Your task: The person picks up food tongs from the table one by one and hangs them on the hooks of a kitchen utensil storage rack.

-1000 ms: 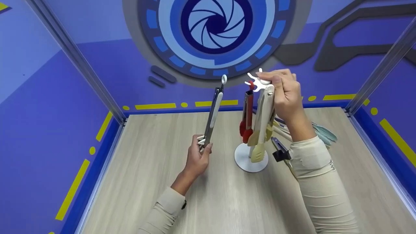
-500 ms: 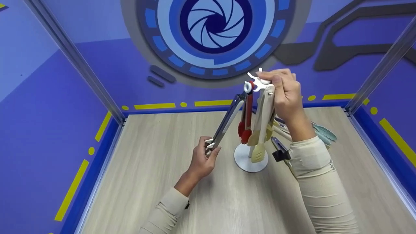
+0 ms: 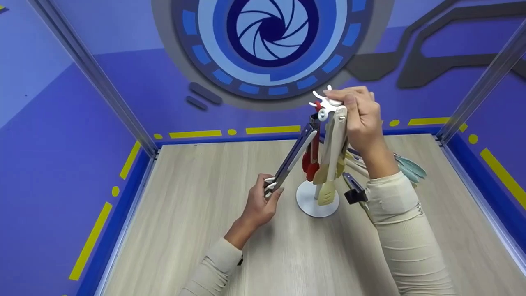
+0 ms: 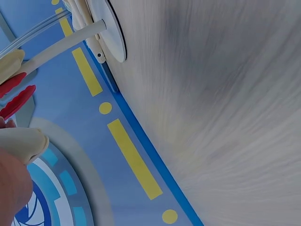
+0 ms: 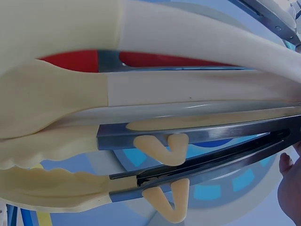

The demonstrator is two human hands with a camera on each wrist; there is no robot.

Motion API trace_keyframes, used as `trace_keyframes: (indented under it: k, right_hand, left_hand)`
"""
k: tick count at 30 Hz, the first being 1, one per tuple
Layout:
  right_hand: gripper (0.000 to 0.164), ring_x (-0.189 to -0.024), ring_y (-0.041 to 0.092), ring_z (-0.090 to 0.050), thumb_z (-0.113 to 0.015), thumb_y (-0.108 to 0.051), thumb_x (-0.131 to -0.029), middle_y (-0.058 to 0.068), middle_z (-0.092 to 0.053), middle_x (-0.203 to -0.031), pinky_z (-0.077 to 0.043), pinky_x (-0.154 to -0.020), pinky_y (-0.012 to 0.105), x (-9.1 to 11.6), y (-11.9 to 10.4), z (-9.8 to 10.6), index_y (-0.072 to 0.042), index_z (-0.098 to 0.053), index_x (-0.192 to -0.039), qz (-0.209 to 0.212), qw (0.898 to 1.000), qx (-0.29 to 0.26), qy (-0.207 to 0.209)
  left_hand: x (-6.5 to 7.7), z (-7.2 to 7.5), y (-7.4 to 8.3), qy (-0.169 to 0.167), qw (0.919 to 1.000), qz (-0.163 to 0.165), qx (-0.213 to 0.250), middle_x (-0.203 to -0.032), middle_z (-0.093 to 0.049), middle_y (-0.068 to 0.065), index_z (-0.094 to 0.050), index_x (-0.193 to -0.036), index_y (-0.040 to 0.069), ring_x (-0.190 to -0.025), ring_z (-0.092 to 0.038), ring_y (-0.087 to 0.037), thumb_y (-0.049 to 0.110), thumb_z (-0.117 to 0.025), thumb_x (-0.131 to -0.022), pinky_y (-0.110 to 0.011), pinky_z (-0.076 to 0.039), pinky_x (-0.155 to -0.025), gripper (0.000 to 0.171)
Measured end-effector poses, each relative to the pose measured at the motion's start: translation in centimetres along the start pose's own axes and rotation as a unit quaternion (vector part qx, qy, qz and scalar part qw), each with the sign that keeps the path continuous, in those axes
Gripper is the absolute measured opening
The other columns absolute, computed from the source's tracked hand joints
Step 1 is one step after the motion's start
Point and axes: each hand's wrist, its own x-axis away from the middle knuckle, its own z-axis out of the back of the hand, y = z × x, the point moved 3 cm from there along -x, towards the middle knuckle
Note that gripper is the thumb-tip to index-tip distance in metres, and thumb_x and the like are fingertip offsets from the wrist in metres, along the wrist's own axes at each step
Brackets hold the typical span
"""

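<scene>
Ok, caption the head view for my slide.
Left hand holds tilted tongs beside a white utensil stand; right hand grips its top.

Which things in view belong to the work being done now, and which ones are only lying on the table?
Likely part of the work:
white stand
dark-and-white tongs, held with their top end near the stand's top
red tongs and cream-tipped tongs, hanging there

Only lying on the table:
teal-tipped utensil
dark-handled utensil, partly hidden
</scene>
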Motion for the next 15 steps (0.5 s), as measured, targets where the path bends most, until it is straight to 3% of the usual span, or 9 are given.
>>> trace_keyframes:
  k: [7,15]
  right_hand:
    - [0.037,-0.109,-0.006,-0.058,-0.047,-0.002,-0.106,0.016,-0.082,-0.112,-0.032,-0.099,0.025,-0.02,-0.21,-0.10,-0.007,-0.084,-0.111,-0.002,1.000,0.001,-0.001]
    - [0.037,-0.109,-0.006,-0.057,-0.047,-0.002,-0.107,0.017,-0.082,-0.112,-0.032,-0.098,0.025,0.00,-0.14,-0.10,-0.007,-0.083,-0.113,-0.009,1.000,0.001,-0.005]
  left_hand:
    - [-0.15,-0.05,-0.19,-0.010,0.9999,0.003,0.000,-0.100,-0.068,-0.008,-0.053,-0.121,0.002,-0.089,-0.059,-0.009,0.016,-0.067,-0.105,-0.031,-0.055,-0.080,0.026]
    - [-0.93,-0.28,-0.34,-0.072,0.9950,0.066,0.022,-0.102,-0.071,-0.005,-0.056,-0.122,0.009,-0.090,-0.061,-0.009,0.024,-0.064,-0.107,-0.027,-0.054,-0.083,0.022]
